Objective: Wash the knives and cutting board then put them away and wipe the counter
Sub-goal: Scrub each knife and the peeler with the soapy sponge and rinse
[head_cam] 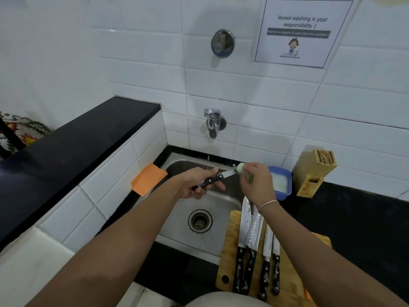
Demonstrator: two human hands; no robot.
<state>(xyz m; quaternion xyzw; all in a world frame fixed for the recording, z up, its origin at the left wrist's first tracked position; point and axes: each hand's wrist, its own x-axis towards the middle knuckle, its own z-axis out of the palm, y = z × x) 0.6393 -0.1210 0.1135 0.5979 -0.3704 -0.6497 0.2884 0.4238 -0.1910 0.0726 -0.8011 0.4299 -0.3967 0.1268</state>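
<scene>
Bench (365,218): black stone, running round the sink and along the tiled wall
Sink (212,209): steel basin, drain at its middle; a tap (213,124) juts from the tiles above it
Cutting board (230,262): wooden, on the bench just right of the sink, one corner over the basin's edge; four black-handled knives (254,251) lie side by side on it, tips toward the wall
Knife block (315,173): wooden, upright against the wall, right of the sink
Blue tub (281,182): holds whitish soapy liquid; sits between sink and block
Orange cloth (148,179): draped on the sink's left corner
Left hand (197,183): clenched round the handle of a small knife (218,177), held over the basin
Right hand (257,182): grasping a green scrub pad (240,168), foamy, pressed to that blade
</scene>
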